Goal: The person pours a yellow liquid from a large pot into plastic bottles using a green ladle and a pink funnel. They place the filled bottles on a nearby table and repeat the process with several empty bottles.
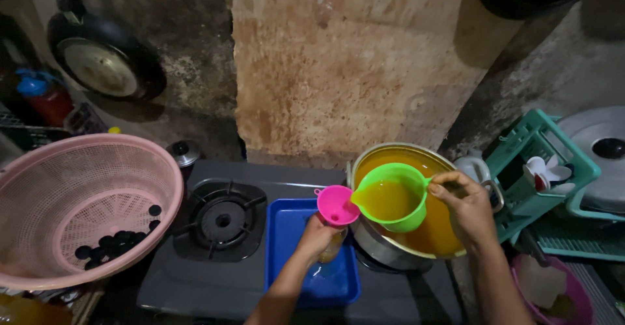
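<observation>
My right hand (465, 208) grips the handle of a green plastic jug (392, 197) full of yellow-orange liquid, tilted with its spout over a pink funnel (336, 204). The funnel sits in the mouth of a clear bottle (332, 247), which my left hand (316, 237) holds upright over a blue tray (286, 234). Behind the jug stands a large metal pot (381, 243) filled with the same liquid.
The tray lies on a dark gas stove with a free burner (223, 221) on its left. A pink basket (78, 201) holding several black caps stands at the left. A teal rack (537, 162) with small cups and a metal lid (602, 152) are at the right.
</observation>
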